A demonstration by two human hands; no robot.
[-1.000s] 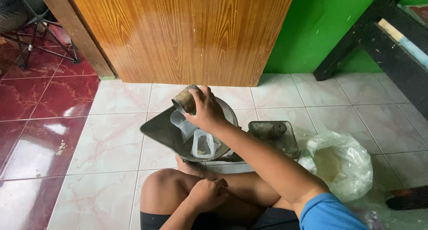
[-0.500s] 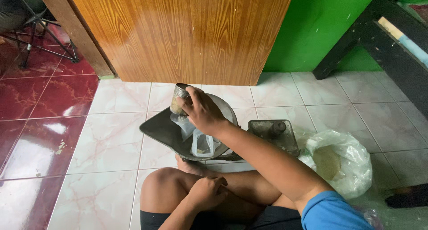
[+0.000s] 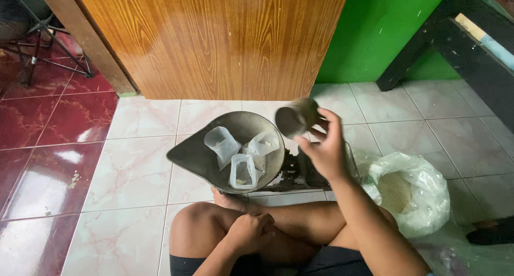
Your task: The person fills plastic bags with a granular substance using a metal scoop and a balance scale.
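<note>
Above the scale pan, right hand fingers grip a metal cup, likely mid-scooping; left hand rests curled on the knee.

One pan holds three clear packets. One tin, one scale, one white bag, two hands.

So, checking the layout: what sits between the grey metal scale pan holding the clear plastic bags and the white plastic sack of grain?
In the head view, the dark scale body and the right hand, holding a round metal cup, lie between the grey metal scale pan and white plastic sack.
</note>
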